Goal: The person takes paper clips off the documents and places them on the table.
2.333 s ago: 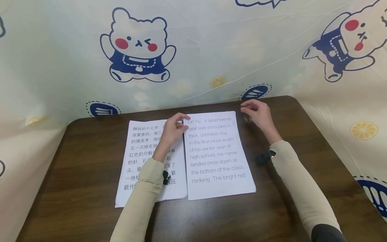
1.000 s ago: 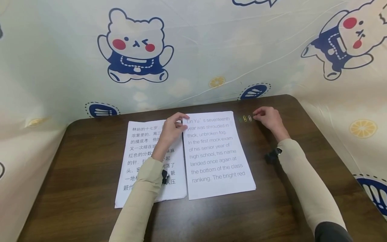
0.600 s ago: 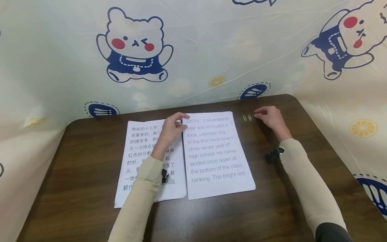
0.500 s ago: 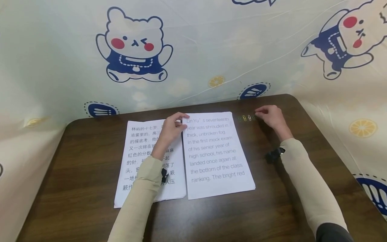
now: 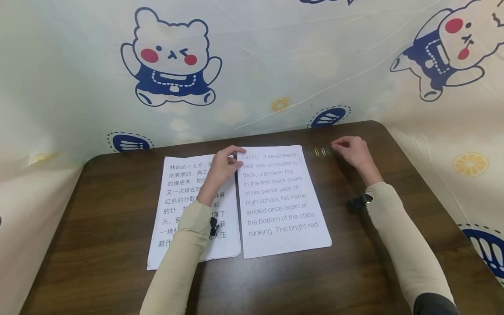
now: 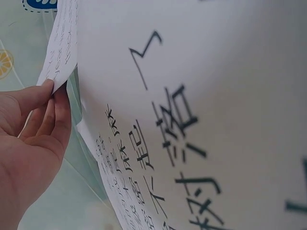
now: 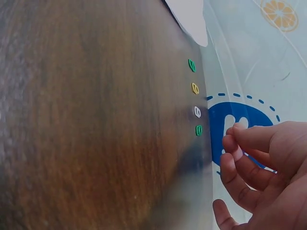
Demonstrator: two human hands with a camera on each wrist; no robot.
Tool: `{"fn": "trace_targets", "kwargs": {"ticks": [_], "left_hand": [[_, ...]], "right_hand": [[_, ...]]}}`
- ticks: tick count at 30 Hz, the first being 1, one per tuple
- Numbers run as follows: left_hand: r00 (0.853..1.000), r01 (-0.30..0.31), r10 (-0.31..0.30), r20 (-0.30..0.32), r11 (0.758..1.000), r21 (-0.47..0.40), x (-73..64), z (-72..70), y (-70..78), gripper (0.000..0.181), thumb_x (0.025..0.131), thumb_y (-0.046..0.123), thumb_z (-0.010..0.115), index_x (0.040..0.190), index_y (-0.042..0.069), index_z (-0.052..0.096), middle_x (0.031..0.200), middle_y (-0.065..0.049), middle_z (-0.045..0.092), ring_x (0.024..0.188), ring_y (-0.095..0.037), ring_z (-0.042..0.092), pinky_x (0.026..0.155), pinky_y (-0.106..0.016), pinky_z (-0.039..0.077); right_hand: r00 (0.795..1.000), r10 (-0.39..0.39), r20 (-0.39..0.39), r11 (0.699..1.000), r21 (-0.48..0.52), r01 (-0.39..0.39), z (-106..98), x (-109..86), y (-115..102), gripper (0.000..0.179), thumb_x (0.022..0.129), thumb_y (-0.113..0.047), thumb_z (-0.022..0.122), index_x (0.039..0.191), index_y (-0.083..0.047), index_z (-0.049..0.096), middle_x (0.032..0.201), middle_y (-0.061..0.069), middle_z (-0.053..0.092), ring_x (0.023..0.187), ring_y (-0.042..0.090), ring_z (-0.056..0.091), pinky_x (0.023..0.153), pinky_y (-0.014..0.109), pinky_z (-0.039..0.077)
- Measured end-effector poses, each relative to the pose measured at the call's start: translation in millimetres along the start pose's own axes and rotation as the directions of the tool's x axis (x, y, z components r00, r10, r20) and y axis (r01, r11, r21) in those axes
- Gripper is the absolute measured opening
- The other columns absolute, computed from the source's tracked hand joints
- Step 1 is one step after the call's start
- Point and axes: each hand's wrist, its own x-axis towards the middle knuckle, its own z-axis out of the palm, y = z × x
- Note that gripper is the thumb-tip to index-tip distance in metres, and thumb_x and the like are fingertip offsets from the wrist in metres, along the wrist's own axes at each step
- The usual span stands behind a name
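Note:
My left hand [image 5: 221, 169] pinches the top left corner of the right-hand stack of paper [image 5: 281, 201], printed in English. In the left wrist view its thumb lies on the printed face of the sheet [image 6: 62, 52], fingers behind. Beyond that stack, paper clips lie in a row: green [image 7: 192, 65], yellow [image 7: 195, 88], white [image 7: 197, 112] and another green [image 7: 199, 130]. Just right of the last green one is my right hand [image 5: 351, 152], thumb and index fingertips together, other fingers loosely curled. Nothing shows between those fingertips.
A second stack of paper [image 5: 179, 210], printed in Chinese, lies left of the English one, partly under my left forearm. Both rest on a dark wooden table [image 5: 283, 288]. A patterned curtain [image 5: 252, 65] hangs along the table's back edge.
The right hand has carried a small green paper clip to the right end of the row, let go of it and drawn slightly away. The left hand has kept its grip on the paper.

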Motion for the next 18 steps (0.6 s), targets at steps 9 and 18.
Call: {"fn": "trace_targets", "kwargs": {"ticks": [9,18], "left_hand": [[1.000,0.009,-0.009,0.001,1.000,-0.015,3.5,0.8,-1.8,0.037,0.094,0.005,0.066,0.128,0.019,0.064,0.136,-0.010,0.058,0.113,-0.028,0.065,0.095,-0.040,0.055],[0.998,-0.035,0.033,-0.045,0.998,-0.059,0.0,-7.8,-3.8,0.035,0.094,0.002,0.065,0.127,0.014,0.065,0.140,-0.010,0.060,0.129,-0.031,0.061,0.108,-0.042,0.050]], "right_hand": [[1.000,-0.010,0.004,1.000,0.017,0.009,-0.2,-4.4,-4.9,0.033,0.103,-0.024,0.056,0.128,-0.004,0.065,0.133,0.023,0.062,0.117,0.039,0.057,0.104,0.057,0.049],[1.000,-0.017,0.007,1.000,0.015,0.017,1.6,-9.0,-6.7,0.033,0.104,-0.025,0.055,0.128,-0.004,0.065,0.132,0.023,0.063,0.117,0.039,0.057,0.104,0.058,0.048]]}}
